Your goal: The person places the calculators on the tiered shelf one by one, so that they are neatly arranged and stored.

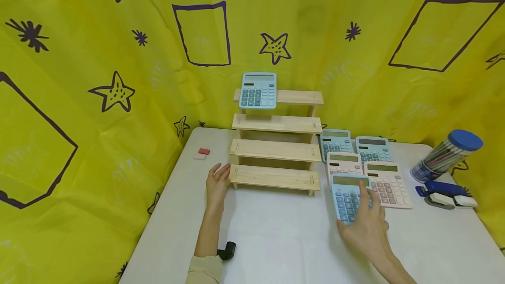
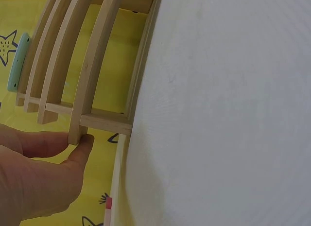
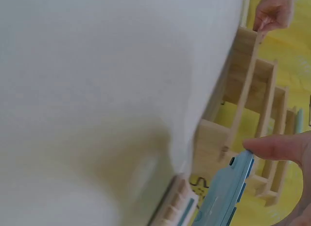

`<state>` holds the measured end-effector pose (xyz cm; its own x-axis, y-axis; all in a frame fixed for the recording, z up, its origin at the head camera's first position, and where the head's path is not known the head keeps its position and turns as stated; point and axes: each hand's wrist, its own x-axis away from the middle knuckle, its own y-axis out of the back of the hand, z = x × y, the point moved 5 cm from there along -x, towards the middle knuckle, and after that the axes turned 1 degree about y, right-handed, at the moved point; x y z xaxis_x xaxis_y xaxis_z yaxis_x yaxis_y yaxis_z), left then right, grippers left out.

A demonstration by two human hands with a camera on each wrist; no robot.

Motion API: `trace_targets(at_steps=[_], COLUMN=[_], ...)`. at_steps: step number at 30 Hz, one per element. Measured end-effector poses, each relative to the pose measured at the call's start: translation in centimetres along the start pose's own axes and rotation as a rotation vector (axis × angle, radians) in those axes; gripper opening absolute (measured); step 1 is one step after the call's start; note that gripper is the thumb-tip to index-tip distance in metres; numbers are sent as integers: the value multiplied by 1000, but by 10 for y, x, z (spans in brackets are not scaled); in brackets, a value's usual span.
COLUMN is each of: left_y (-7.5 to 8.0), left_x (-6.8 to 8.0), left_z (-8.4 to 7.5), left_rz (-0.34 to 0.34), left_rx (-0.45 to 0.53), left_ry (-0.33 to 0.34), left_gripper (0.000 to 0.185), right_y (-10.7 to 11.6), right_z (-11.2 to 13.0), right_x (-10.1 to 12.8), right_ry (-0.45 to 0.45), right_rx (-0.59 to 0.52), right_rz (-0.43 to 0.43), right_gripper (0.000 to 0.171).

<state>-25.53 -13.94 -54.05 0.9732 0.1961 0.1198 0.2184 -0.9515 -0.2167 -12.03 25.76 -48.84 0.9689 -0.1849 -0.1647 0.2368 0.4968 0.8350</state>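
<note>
At the left of centre, my left hand [image 1: 218, 183] rests on the white table [image 1: 276, 240] with its fingers nearly straight, fingertips [image 2: 83, 144] touching the left end of the bottom step of the 4-step wooden rack [image 1: 276, 143]; it grips nothing. 1 blue calculator [image 1: 258, 90] leans on the top step. Lower right of centre, my right hand [image 1: 364, 225] curls round the front blue calculator [image 1: 347, 196] of 5 lying together, thumb on its top edge and the near end tilted up. I judge it light, rigid plastic, a bit slick, best taken by its side edges, clear of the keys.
</note>
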Motion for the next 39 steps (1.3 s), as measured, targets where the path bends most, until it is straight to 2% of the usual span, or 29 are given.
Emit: trace_targets(at_steps=[10,20,29,39], left_y=[-1,1,0,-1], left_x=[-1,0,-1,-1], left_z=[0,-1,0,-1], left_rz=[-10,-16,-8,-26], left_rx=[2,-15,-17,-18], left_ry=[-10,-8,-2,-26], left_gripper=[63,62,61,59], right_y=[44,66,71,51], right_z=[37,76,122,173], right_x=[-31,-99,-152,-201], right_ry=[92,118,106,116], right_rx=[-52,-140,-179,-157], right_rz=[-143,-199,-174,-142], right_gripper=[130,124,122,120])
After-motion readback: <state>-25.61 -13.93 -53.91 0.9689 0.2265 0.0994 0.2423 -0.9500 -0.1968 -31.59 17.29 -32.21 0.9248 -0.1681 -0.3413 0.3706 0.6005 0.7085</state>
